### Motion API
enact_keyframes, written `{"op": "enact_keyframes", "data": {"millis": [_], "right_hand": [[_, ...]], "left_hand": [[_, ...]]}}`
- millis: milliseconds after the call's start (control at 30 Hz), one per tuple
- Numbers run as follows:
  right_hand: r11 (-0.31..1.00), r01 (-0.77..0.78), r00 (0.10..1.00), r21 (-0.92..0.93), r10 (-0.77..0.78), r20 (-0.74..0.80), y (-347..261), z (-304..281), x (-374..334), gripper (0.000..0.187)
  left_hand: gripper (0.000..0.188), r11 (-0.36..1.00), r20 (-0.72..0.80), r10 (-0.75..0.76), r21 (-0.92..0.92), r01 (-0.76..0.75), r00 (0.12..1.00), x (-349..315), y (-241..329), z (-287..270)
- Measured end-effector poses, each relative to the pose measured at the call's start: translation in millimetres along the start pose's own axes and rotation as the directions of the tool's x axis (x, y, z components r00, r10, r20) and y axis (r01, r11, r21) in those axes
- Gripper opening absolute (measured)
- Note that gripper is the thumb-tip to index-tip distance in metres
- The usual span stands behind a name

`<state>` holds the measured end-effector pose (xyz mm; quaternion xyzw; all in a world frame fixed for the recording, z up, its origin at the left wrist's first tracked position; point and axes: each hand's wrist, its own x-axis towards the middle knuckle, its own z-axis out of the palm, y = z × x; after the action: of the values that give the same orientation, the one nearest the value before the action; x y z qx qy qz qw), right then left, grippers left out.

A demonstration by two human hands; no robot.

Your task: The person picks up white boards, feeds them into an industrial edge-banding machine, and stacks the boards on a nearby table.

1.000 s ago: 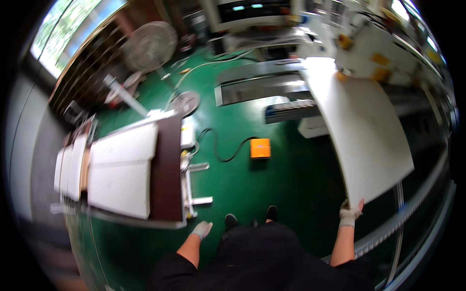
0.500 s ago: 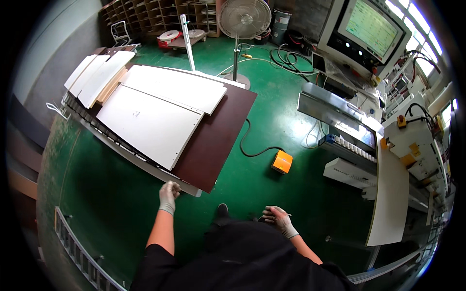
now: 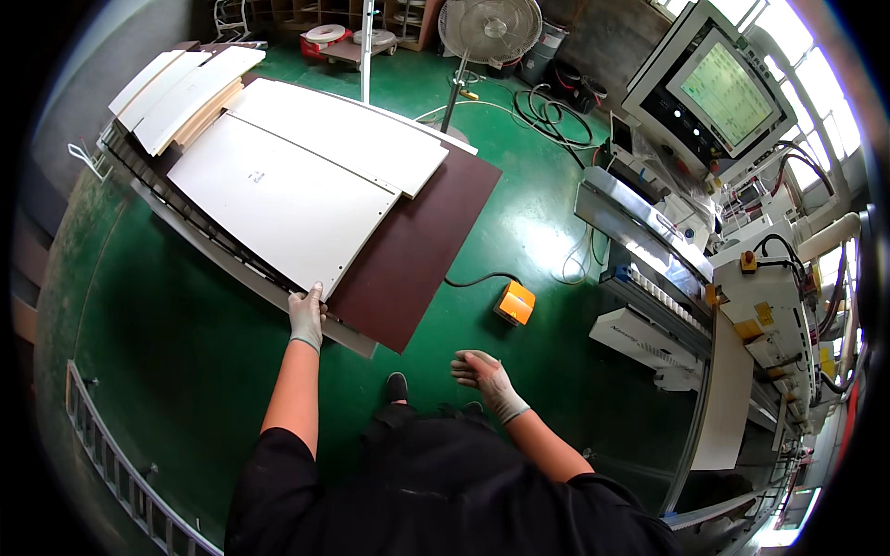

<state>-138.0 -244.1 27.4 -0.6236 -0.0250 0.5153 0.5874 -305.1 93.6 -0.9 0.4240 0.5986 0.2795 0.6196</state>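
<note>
My left hand (image 3: 306,317), in a light work glove, is at the near corner of a white panel (image 3: 283,199), with its thumb over the edge and the fingers closed on it. The panel has small holes along its right end and lies on a dark brown board (image 3: 417,250). Another white panel (image 3: 343,130) lies beside it on the far side. My right hand (image 3: 487,382), also gloved, hangs in front of my body over the green floor. Its fingers are loosely bent, with nothing in them.
Smaller white boards (image 3: 190,93) are stacked at the stand's far left. An orange foot pedal (image 3: 514,303) with a black cable lies on the floor. A machine with a screen (image 3: 728,88) and a long pale board (image 3: 723,398) stand at right. Behind are a fan (image 3: 491,28) and coiled hoses (image 3: 547,111).
My left hand has moved forward from beside the stand onto the white panel's near corner. My right hand has moved forward and left. The view has shifted slightly with my head.
</note>
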Motion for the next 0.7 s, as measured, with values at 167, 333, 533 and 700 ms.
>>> {"op": "enact_keyframes", "data": {"millis": [167, 333, 533, 700], "right_hand": [[0.999, -0.032, 0.997, -0.024, 0.034, 0.076, 14, 0, -4, 0.042], [0.963, 0.092, 0.994, -0.255, -0.105, -0.041, 54, -24, 3, 0.033], [0.818, 0.287, 0.955, -0.498, -0.204, 0.215, 42, 3, 11, 0.047], [0.996, 0.001, 0.999, 0.086, 0.003, -0.048, 21, 16, 47, 0.045]], "left_hand": [[0.028, 0.999, -0.020, -0.001, -0.042, 0.000, 1.000, 5, -8, 3], [0.023, 0.997, 0.125, -0.040, -0.060, 0.048, 0.991, -1, -24, -9], [0.024, 0.985, 0.391, -0.173, 0.095, 0.147, 0.904, -103, -66, -5], [0.033, 0.950, 0.635, -0.239, 0.311, 0.041, 0.735, -193, -118, 21]]}}
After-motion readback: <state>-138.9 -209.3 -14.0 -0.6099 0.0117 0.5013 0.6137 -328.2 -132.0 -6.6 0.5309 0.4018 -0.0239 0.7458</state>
